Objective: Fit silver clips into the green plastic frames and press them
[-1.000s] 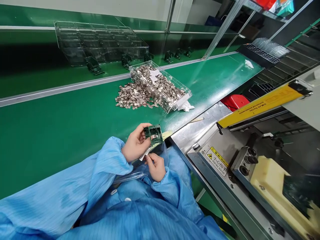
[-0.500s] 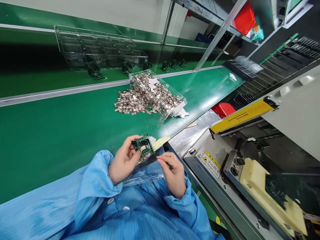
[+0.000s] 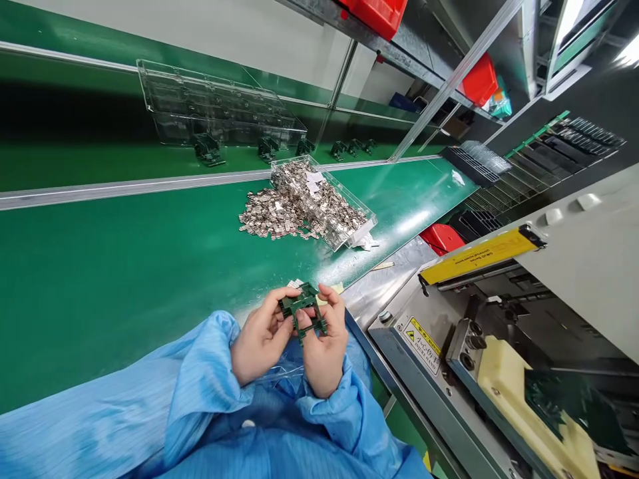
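Observation:
Between my two hands is a dark green plastic frame (image 3: 305, 307) with openings in it, tilted above the table's near edge. My left hand (image 3: 262, 336) grips its left side between thumb and fingers. On the other side, my right hand (image 3: 324, 342) holds the frame too, its thumb at the opening and its fingers at the far edge. Small pale metal pieces (image 3: 295, 284) show just behind the frame; whether my left fingers touch them I cannot tell. Clear plastic film (image 3: 287, 366) lies under my hands, near my lap.
A clear tray (image 3: 344, 219) heaped with small metal pieces stands on the green table (image 3: 124, 266), beside a loose pile (image 3: 274, 213) of them. Several green frames (image 3: 208, 150) stand behind the metal rail. At right is a machine with a yellow sensor bar (image 3: 479, 256) and a warning label (image 3: 422, 338).
My right hand has moved left and up from beside the frame and now grips it. The frame has turned in my hands. The view has shifted slightly.

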### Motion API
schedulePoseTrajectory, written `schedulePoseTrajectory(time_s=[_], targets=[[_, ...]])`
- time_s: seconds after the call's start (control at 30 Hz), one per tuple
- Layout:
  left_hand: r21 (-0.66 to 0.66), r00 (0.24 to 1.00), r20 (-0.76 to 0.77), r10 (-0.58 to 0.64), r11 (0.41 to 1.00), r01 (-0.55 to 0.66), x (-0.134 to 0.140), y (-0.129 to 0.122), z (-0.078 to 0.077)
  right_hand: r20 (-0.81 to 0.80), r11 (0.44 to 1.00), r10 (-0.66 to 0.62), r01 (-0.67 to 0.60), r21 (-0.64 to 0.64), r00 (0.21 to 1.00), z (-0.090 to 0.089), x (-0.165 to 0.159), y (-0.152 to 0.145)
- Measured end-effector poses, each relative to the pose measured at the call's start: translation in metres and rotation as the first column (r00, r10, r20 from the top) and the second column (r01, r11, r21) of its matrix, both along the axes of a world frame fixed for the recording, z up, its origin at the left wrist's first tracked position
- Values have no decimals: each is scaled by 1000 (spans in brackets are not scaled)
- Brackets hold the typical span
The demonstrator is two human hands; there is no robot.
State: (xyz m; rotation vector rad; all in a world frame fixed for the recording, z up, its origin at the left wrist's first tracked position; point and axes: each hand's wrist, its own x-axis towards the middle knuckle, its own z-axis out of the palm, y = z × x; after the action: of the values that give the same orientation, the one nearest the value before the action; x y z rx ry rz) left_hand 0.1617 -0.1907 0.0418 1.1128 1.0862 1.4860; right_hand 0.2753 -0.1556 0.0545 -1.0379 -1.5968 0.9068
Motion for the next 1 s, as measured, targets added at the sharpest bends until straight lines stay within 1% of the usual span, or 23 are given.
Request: schedulePoseTrajectory(time_s=[0.07,0.13,0.2,0.27,0.3,0.37,0.43,0.47,0.53,0.57,0.63,0.67,0.7,0.73,0.77,0.8,0.83,0.87,0.9,0.93,0.97,1.0], targets=[[16,1000,-8,4,1000,-4,0,-1,-1,-50,999,-21,19,-42,999,0,-2,-2],[20,999,-29,17,1000,-16,0,-2,-1,-138,992,-27,10,-122,990,-2,-4,-3],[8,998,-53,17,1000,-17,-1,-3,1,-242,977,9,-60,-203,970,-3,-2,-2],[-12,998,-70,0,1000,-1,-3,-3,5,-306,956,91,-169,-239,948,-1,5,1],[-23,997,-74,-14,1000,13,-4,-4,8,-306,947,143,-220,-233,941,1,11,2],[-47,995,-83,-51,998,47,-5,-6,17,-238,941,247,-292,-174,939,8,29,4],[-75,984,-130,-124,991,115,-5,-7,29,-111,946,313,-320,-56,943,18,52,3],[-92,969,-168,-184,981,170,-4,-7,36,-49,944,329,-329,10,943,24,66,1],[-126,900,-254,-353,935,331,-1,0,53,27,936,332,-333,117,943,38,95,-7],[-146,838,-287,-465,886,441,3,7,63,44,933,322,-325,155,946,44,111,-12],[-171,666,-333,-667,738,653,19,30,85,39,942,251,-254,221,967,56,144,-26],[-161,591,-356,-724,671,724,32,45,96,19,952,173,-172,253,985,60,161,-33],[-126,554,-384,-738,637,761,51,60,106,-10,959,64,-58,277,998,63,179,-41],[-67,552,-421,-720,632,772,73,73,115,-56,950,-81,94,299,995,64,198,-49],[11,575,-462,-676,643,765,99,86,122,-126,904,-252,280,324,959,64,218,-57],[98,610,-502,-614,660,745,128,96,127,-209,813,-423,471,342,882,64,237,-63],[166,620,-548,-562,653,739,157,104,130,-291,688,-565,636,350,772,63,257,-69],[210,620,-589,-518,643,736,186,110,131,-359,552,-667,757,351,653,62,276,-73],[227,618,-617,-487,641,733,213,115,130,-393,446,-731,827,343,558,61,294,-76],[224,613,-632,-474,646,730,237,119,128,-402,376,-772,864,336,492,60,310,-77],[213,613,-634,-472,655,725,258,121,126,-381,348,-801,877,330,461,61,323,-78],[202,614,-627,-478,662,722,274,123,123,-349,352,-818,878,325,457,61,334,-77]])
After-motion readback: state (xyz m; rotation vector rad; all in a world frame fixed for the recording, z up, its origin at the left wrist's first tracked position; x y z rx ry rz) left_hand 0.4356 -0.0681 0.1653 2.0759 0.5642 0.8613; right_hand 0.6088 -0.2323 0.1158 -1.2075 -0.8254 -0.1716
